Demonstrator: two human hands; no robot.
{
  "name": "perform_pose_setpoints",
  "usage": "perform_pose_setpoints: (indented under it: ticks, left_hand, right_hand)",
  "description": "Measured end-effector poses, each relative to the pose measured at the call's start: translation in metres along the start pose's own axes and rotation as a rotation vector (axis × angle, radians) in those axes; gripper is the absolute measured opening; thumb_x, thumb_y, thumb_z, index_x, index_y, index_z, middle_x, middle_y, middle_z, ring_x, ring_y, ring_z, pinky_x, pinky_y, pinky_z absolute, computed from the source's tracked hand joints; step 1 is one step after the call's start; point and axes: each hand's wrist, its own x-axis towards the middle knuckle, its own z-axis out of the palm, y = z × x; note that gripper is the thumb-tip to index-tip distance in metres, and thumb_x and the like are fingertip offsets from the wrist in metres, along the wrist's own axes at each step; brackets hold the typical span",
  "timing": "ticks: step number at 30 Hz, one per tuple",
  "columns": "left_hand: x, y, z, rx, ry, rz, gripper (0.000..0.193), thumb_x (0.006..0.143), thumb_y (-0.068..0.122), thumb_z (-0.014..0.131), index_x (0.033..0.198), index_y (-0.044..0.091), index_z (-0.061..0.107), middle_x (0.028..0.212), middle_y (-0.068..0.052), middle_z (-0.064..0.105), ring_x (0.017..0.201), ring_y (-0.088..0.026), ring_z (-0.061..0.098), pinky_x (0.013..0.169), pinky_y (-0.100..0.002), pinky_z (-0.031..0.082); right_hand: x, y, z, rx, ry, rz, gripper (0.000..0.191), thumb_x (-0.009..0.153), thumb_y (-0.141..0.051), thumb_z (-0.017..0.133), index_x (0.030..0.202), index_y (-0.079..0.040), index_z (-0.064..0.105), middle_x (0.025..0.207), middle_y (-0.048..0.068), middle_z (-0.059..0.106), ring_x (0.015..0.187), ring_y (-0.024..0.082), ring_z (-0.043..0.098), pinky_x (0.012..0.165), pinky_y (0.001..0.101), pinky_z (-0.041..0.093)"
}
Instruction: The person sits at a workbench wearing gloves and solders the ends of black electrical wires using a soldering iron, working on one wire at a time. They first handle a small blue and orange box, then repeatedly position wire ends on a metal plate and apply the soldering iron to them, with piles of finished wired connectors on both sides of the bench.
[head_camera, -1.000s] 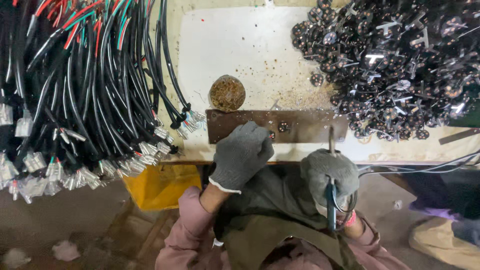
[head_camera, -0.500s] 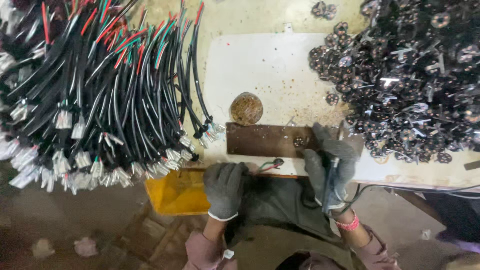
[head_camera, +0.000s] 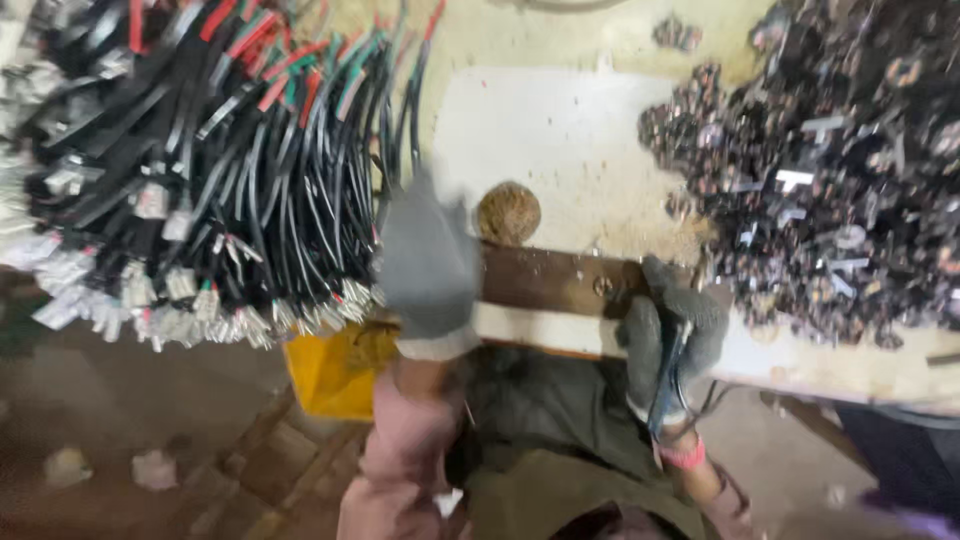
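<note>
I see grey-gloved left hand (head_camera: 428, 262) spread loose over black cable bundle (head_camera: 250, 190) at 10 o'clock, grey-gloved right hand (head_camera: 668, 330) gripping blue-handled tool (head_camera: 664, 385) by brown metal plate (head_camera: 550, 282)

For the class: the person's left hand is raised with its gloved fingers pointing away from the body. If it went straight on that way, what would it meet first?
Most likely the bundle of black cables: the left hand already sits at its right edge. The picture is blurred and depth is unclear.
</note>
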Motion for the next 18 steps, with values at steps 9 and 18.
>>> perform_pose_setpoints:
  ticks: [9,18]
  left_hand:
    - [-0.042,-0.038,0.031,-0.284,-0.080,0.020,0.016,0.104,0.014,0.060,0.114,0.002,0.063,0.098,-0.019,0.064,0.082,-0.035,0.064,0.069,-0.045,0.050]
    - [-0.133,-0.042,-0.006,-1.077,-0.811,0.314,0.043,0.090,0.024,0.069,0.129,0.007,0.065,0.118,-0.018,0.071,0.105,-0.040,0.066,0.084,-0.046,0.053]
  right_hand:
    - [-0.010,0.024,0.008,0.239,-0.033,0.228,0.026,0.100,0.006,0.063,0.121,-0.004,0.053,0.120,0.017,0.071,0.067,0.009,0.058,0.059,0.0230,0.046]
    - [-0.035,0.015,-0.012,0.126,-0.238,0.186,0.021,0.101,-0.002,0.064,0.121,-0.004,0.059,0.096,0.006,0.064,0.078,0.011,0.060,0.072,0.0254,0.048]
